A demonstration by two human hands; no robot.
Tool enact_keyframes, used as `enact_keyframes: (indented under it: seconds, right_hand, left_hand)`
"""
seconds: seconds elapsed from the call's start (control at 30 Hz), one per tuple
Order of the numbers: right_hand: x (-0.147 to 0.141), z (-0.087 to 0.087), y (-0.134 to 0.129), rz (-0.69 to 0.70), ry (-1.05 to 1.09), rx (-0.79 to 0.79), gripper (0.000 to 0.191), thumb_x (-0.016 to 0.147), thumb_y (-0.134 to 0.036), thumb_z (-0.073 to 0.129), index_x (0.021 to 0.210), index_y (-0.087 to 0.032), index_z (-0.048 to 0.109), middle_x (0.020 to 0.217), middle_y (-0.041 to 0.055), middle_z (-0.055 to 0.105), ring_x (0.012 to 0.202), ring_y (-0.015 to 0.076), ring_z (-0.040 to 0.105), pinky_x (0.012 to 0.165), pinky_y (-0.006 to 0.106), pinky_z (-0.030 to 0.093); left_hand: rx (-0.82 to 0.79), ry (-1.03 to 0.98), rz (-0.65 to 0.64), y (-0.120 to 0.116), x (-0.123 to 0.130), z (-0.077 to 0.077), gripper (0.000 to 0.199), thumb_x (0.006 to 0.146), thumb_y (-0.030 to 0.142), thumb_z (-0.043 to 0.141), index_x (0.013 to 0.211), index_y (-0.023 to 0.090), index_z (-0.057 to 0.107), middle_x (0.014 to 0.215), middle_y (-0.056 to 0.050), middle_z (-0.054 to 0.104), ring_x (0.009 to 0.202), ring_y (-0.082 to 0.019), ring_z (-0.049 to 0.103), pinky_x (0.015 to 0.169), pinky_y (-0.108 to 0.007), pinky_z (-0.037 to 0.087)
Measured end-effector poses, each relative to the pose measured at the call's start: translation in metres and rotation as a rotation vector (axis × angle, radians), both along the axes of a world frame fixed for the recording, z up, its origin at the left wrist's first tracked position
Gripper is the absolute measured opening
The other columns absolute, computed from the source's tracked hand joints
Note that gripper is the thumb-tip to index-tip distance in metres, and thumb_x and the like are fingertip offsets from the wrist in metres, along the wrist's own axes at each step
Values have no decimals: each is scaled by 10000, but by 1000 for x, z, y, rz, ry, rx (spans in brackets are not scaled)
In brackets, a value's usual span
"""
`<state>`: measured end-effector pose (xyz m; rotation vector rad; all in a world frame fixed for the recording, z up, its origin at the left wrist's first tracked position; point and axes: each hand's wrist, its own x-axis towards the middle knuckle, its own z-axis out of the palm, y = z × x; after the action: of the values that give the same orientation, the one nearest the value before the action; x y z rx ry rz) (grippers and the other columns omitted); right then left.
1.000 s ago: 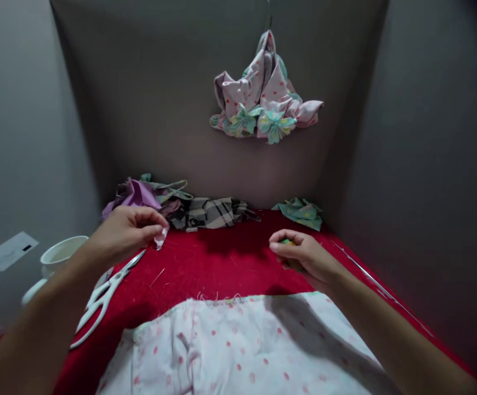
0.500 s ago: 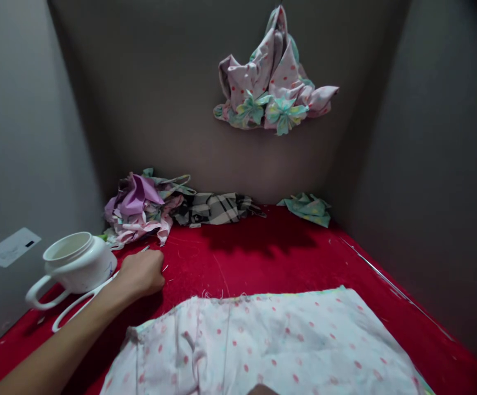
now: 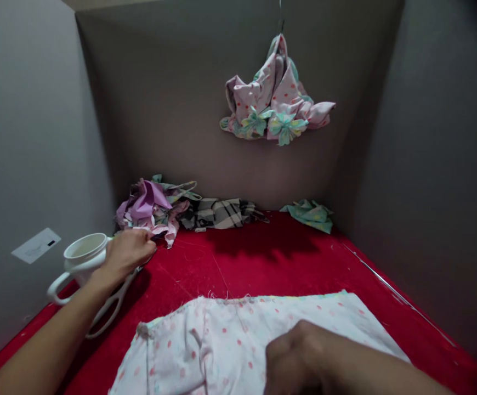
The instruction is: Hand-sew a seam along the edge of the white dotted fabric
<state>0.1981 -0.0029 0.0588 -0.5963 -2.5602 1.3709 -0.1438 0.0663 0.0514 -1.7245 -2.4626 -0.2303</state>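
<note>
Polka-dot cotton cloth (image 3: 205, 345), white with small pink dots and a frayed far edge, lies spread at the near end of the work surface, directly in front of the wearer.

Right hand (image 3: 304, 356): rests on the cloth's right portion, knuckles up, with the fingers (image 3: 282, 351) curled and pressed down on the fabric. No separate object is visible in them, though the view from behind the knuckles is poor and a small held item cannot be ruled out.

Left hand (image 3: 127, 253): stands left of the cloth and well apart from it, with the fingers (image 3: 146, 240) bent downward and close together. Beneath the hand lie white-handled scissors (image 3: 111, 306), their loops extending toward the near left. The hand covers the pivot, so a grip on them cannot be confirmed. The fingertips sit just beside a heap of pink, purple and mint fabric scraps (image 3: 152, 211).

Beyond the hand, a white handled ceramic jar (image 3: 84, 249) stands upright at the left edge, open at the top. Plaid cloth (image 3: 220, 214) lies right of the heap against the far wall, and a crumpled mint-green piece (image 3: 310, 215) lies further right.

Surface: a red cover (image 3: 263, 263) bearing loose threads, with a thin pale line (image 3: 398, 296) along its right edge. Room: grey walls enclose three sides. A paper label (image 3: 36, 246) is fixed to the left wall (image 3: 28, 137). A pink dotted bundle with mint bows (image 3: 277, 96) hangs from a wire on the far wall (image 3: 148, 120).
</note>
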Motion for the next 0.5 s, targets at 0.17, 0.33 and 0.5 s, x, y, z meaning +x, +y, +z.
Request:
enact_keyframes:
  seconds: [0.17, 0.33, 0.5]
  right_hand:
    - [45, 1, 27, -219, -74, -46, 196, 713, -318, 590, 828, -178, 665, 706, 37, 591, 579, 102, 471, 479, 190, 325]
    - [76, -7, 40, -248, -42, -133, 232, 712, -346, 592, 814, -150, 664, 662, 28, 560, 555, 91, 435, 471, 200, 299]
    - [62, -10, 37, -225, -121, 8, 201, 726, -316, 571, 720, -135, 660, 667, 37, 589, 587, 107, 484, 531, 204, 344]
  left_hand:
    - [206, -44, 186, 4, -20, 22, 319, 657, 427, 437, 741, 187, 629, 718, -68, 598, 647, -217, 499, 497, -224, 262]
    - [317, -183, 262, 19, -21, 31, 244, 628, 351, 526, 764, 187, 645, 659, -18, 562, 650, -201, 494, 501, -225, 279]
    - [265, -516, 226, 42, -8, 27, 267, 779, 313, 492, 947, 116, 558, 875, -46, 569, 757, -169, 540, 621, -293, 438]
